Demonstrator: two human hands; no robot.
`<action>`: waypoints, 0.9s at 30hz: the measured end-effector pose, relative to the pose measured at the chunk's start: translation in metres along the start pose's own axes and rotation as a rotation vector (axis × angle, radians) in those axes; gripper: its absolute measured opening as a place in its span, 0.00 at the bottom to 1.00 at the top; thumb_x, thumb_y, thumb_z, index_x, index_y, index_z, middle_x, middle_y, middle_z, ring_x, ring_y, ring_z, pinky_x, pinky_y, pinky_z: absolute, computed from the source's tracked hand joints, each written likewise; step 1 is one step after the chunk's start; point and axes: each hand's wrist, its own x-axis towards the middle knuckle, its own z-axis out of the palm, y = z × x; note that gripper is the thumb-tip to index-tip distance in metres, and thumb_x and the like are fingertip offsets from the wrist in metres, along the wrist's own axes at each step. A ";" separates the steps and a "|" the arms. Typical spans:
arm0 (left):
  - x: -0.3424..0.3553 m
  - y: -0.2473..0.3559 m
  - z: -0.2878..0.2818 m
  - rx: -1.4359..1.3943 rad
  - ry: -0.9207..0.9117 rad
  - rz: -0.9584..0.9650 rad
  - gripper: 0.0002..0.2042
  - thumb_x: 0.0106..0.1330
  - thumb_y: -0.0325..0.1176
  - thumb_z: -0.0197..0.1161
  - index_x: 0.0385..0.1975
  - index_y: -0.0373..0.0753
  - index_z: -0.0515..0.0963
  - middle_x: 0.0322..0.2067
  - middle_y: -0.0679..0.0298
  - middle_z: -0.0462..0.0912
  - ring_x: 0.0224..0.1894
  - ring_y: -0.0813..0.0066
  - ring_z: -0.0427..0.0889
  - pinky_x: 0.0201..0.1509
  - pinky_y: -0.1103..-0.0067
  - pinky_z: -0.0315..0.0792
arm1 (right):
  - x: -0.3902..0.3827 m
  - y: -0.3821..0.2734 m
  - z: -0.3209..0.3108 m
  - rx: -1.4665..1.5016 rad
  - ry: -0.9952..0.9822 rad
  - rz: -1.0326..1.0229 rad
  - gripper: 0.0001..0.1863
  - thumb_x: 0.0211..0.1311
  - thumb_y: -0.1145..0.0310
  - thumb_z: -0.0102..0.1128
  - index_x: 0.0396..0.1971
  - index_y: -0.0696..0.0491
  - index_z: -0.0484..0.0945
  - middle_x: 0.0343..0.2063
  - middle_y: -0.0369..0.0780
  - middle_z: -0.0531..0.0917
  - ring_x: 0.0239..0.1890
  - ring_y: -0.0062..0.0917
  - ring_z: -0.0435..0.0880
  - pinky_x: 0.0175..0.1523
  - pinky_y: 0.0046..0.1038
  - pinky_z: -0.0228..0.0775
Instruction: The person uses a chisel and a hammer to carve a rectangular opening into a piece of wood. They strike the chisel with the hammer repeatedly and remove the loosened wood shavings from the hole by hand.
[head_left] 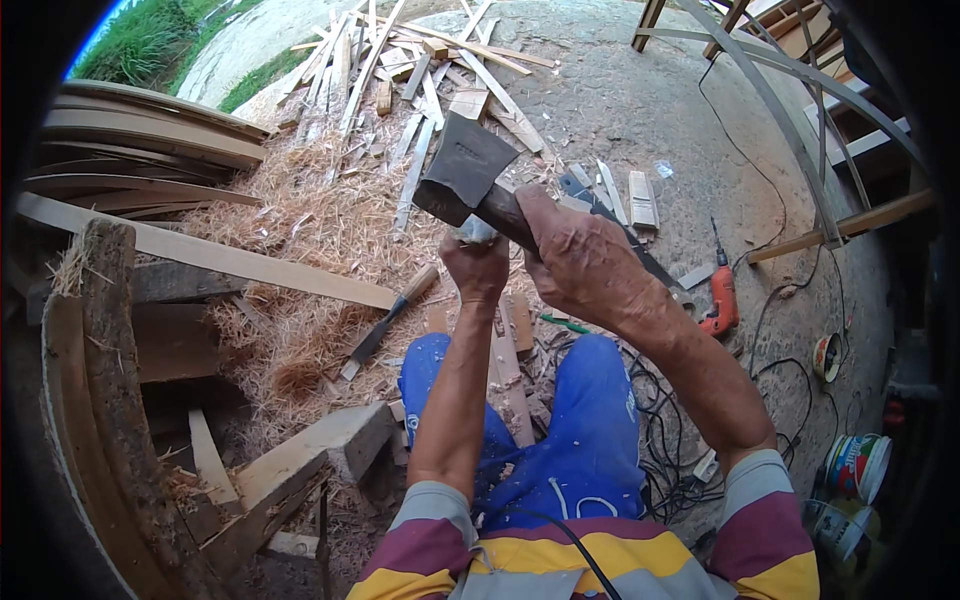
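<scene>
Right hand (588, 250) is gripping an axe (468, 165) in the frame's upper centre; left hand (474, 268) is clenching a pale object (478, 233).

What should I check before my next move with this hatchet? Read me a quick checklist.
1. Right grip around the hatchet handle: ok.
2. Pale piece in left grip identified: cannot tell, mostly hidden.
3. Left grip well away from hatchet head: not ok, seems close.
4. Chisel set down: ok, on wood shavings.
5. Ground by right leg free of black cords: not ok, tangled there.
</scene>
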 end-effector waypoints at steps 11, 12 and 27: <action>0.104 -0.091 -0.018 -0.026 -0.008 -0.852 0.05 0.56 0.27 0.70 0.25 0.36 0.80 0.18 0.68 0.76 0.14 0.78 0.72 0.14 0.76 0.60 | 0.064 -0.002 0.001 0.058 -0.099 0.022 0.18 0.60 0.69 0.58 0.47 0.57 0.66 0.27 0.56 0.82 0.33 0.50 0.85 0.42 0.45 0.77; 0.099 -0.074 0.001 -0.035 0.007 -0.704 0.05 0.55 0.28 0.71 0.25 0.34 0.82 0.19 0.68 0.79 0.17 0.80 0.73 0.17 0.76 0.64 | 0.071 0.010 -0.008 0.038 -0.035 0.006 0.18 0.60 0.69 0.59 0.48 0.57 0.66 0.28 0.56 0.82 0.33 0.49 0.85 0.41 0.45 0.77; 0.066 -0.063 -0.010 -0.076 -0.205 -0.438 0.06 0.57 0.28 0.68 0.32 0.36 0.81 0.21 0.66 0.79 0.25 0.75 0.80 0.29 0.75 0.73 | 0.065 0.030 -0.007 -0.097 -0.390 0.025 0.16 0.57 0.71 0.54 0.46 0.57 0.67 0.29 0.52 0.83 0.36 0.46 0.84 0.43 0.44 0.75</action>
